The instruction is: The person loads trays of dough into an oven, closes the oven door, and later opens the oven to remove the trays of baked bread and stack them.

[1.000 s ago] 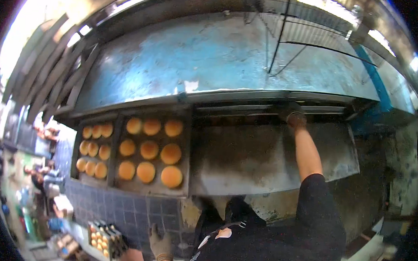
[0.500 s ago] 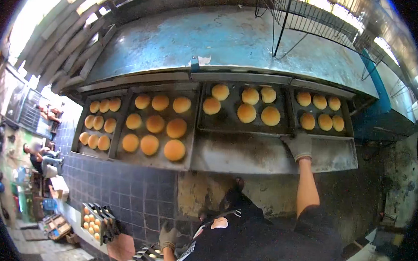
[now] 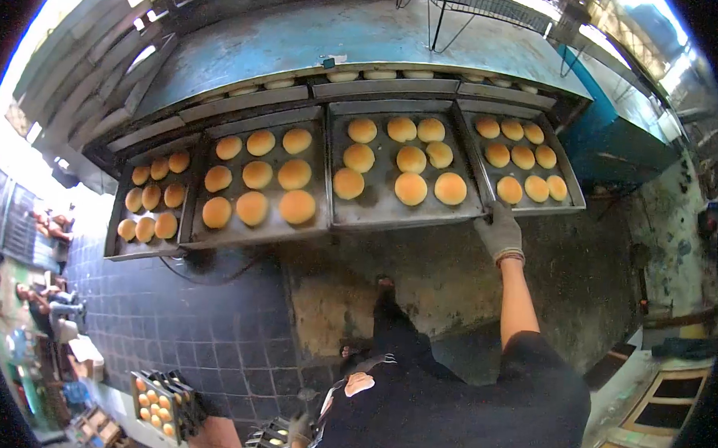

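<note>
My right hand [image 3: 500, 232], in a grey glove, grips the front rim where two baking trays meet. One is the wide baking tray [image 3: 382, 210] of golden buns left of the hand; the other is the narrower baking tray [image 3: 572, 203] on the right. Which rim the fingers hold is hard to tell. A golden bun [image 3: 509, 190] sits just behind my fingertips. Low in the view, my gloved left hand [image 3: 300, 431] hangs beside a stack of trays [image 3: 266, 439] with pale rolls; its fingers are dark and unclear.
Two more bun trays, a wide tray [image 3: 259, 234] and a narrow tray [image 3: 143, 249], stand to the left. Behind them, pale buns [image 3: 380, 74] show under the blue oven top [image 3: 303, 45]. On the tiled floor [image 3: 203, 313] side stands a rack of buns [image 3: 177, 400]. People sit far left.
The two right-hand trays have come forward toward me with my right hand, covering the bare metal shelf. Their front rows of buns now show. My left hand has shifted slightly lower.
</note>
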### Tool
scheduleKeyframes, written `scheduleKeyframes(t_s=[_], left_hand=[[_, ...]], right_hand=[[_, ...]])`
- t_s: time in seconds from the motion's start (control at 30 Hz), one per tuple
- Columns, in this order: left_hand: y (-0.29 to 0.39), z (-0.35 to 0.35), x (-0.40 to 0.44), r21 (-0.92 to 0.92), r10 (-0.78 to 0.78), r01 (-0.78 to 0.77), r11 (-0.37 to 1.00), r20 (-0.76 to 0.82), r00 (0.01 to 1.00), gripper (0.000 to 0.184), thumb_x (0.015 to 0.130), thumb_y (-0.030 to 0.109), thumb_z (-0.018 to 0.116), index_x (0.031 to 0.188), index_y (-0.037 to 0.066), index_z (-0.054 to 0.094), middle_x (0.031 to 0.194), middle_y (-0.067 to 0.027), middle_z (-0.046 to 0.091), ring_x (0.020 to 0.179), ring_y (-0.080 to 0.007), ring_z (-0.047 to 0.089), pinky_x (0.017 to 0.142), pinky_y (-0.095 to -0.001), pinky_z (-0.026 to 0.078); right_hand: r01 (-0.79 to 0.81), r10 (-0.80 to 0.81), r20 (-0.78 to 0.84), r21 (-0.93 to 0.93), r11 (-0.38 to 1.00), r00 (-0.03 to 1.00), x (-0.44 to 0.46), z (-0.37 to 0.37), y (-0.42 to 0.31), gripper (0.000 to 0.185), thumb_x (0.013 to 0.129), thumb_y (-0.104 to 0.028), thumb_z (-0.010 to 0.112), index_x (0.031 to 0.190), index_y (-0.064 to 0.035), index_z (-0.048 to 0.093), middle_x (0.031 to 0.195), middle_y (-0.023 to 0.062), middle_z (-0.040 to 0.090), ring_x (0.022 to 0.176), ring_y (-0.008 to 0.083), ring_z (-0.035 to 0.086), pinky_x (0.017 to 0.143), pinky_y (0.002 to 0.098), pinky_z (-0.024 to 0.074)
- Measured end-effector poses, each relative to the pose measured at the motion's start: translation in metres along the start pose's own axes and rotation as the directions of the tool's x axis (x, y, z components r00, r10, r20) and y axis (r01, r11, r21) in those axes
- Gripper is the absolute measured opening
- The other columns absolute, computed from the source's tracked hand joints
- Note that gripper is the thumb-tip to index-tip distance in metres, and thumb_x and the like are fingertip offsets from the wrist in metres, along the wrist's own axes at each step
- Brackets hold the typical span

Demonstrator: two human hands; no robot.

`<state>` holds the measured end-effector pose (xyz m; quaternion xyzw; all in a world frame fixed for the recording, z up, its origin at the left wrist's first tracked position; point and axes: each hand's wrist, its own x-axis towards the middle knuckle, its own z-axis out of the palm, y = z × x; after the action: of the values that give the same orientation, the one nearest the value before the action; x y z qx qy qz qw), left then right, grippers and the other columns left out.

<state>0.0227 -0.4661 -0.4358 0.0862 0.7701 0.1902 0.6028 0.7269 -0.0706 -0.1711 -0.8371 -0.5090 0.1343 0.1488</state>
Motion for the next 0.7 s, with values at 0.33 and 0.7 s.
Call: scheduleKeyframes(t_s=[0.33, 0.7], left_hand=[[0.368, -0.08, 0.072, -0.662, 0.496, -0.364, 0.655, 0.012, 0.868, 0.079, 0.119, 0.059, 0.048, 0.184, 0.016, 0.034, 0.187, -0.0117, 0.038, 0.17, -0.034, 0.04, 0.136, -0.0601, 0.033], [0.676, -0.126, 0.093, -0.829, 0.692, -0.322, 0.458, 0.105, 0.714, 0.072, 0.114, 0.05, 0.067, 0.17, 0.008, 0.051, 0.167, -0.0187, 0.061, 0.15, -0.042, 0.061, 0.129, -0.0638, 0.05]], right_hand=[[-0.312, 0.279, 0.165, 0.697, 0.645, 0.946, -0.14, 0.166, -0.173, 0.075, 0.101, -0.041, 0.086, 0.159, 0.0002, 0.063, 0.156, 0.0267, 0.07, 0.145, 0.0422, 0.066, 0.129, 0.0467, 0.0456], [-0.725, -0.321, 0.66, 0.535, -0.434, 0.679, -0.102, 0.304, -0.444, 0.078, 0.109, -0.052, 0.076, 0.164, 0.0, 0.056, 0.156, 0.0169, 0.068, 0.14, 0.0402, 0.065, 0.126, 0.051, 0.048]])
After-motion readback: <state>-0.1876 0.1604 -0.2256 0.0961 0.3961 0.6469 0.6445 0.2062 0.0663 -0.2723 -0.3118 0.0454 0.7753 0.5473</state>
